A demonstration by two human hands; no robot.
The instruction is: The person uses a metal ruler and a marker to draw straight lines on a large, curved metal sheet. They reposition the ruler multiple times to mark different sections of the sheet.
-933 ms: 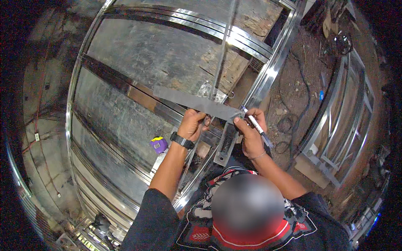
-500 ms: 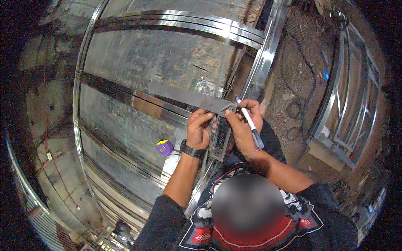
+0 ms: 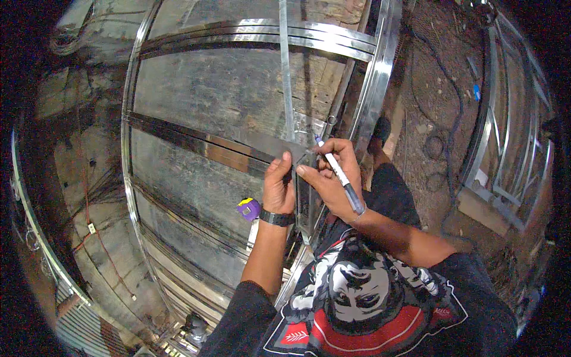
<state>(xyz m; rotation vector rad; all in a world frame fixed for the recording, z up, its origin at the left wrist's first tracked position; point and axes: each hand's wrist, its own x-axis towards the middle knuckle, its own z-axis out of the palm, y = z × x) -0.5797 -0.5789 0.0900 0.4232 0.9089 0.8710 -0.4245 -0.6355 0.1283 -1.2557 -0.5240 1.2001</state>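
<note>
My left hand [image 3: 278,191] is closed around a try square [image 3: 304,205], its thumb pointing up beside the corner. The square's dark stock points down toward me; its grey blade reaches left but is blurred. A long, narrow metal strip [image 3: 286,77] runs from the fingers away to the far edge of view. My right hand [image 3: 334,190] pinches near the square's corner while a white marker pen [image 3: 338,169] lies across its fingers, blue tip up. Whether the right fingertips also grip the strip is hidden. Below both hands lies a shiny metal frame [image 3: 262,30].
A purple and yellow tape measure [image 3: 248,208] rests on the framed panel, left of my left wrist. More metal framing [image 3: 486,169] stands on the right. Cables [image 3: 455,119] and a small blue object [image 3: 477,93] lie on the dirt floor.
Both hands have shifted slightly left with the square. The long strip now stands out clearly, farther left at its far end. The left thumb has lifted upright; the marker stays in the right hand.
</note>
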